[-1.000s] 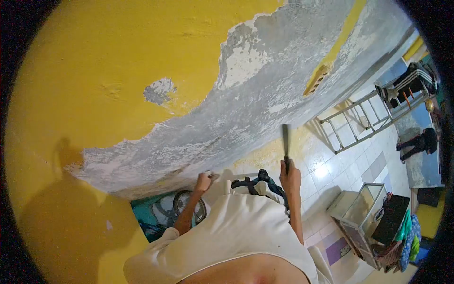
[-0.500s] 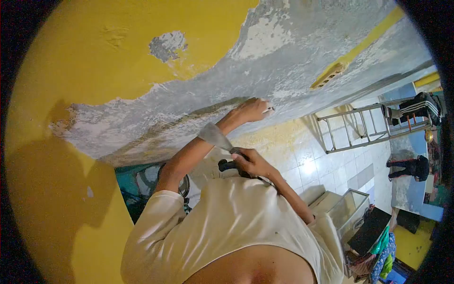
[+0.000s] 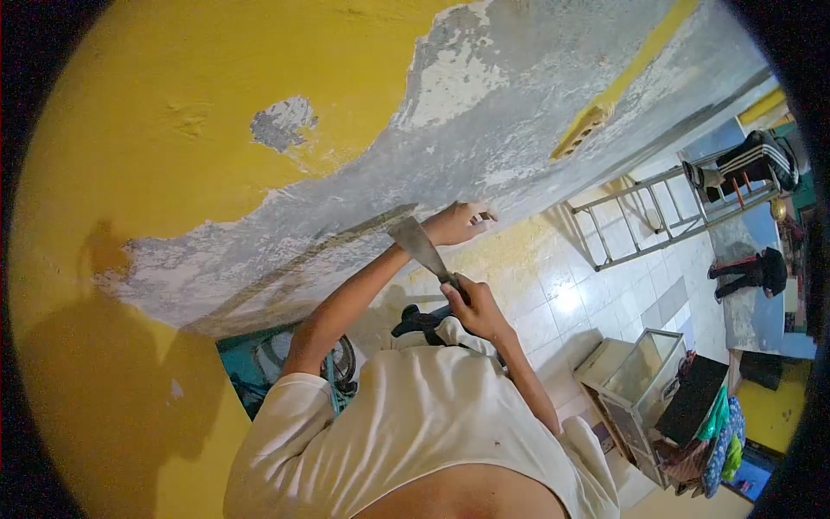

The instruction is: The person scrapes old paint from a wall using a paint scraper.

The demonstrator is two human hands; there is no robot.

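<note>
In my right hand is a putty knife, its handle inside my closed fingers. The broad metal blade points up and to the left, overlapping my left wrist in this view. My left hand is beside the wall, with loosely bent fingers that stand apart and nothing seen in them. Yellow paint covers the upper left of the wall; a wide band of grey and white plaster is bare below it, with a ragged paint edge. A separate bare patch sits within the yellow.
A metal ladder stands at the right with a person on it, and another person stands farther off. A glass-sided cabinet with cloths piled by it is at the lower right. A bicycle wheel shows below my left arm. Yellow flakes litter the tiled floor.
My left hand's fingers have loosened from a tighter curl. The putty knife's blade has swung to point more steeply upward. The whole view has shifted and tilted slightly.
</note>
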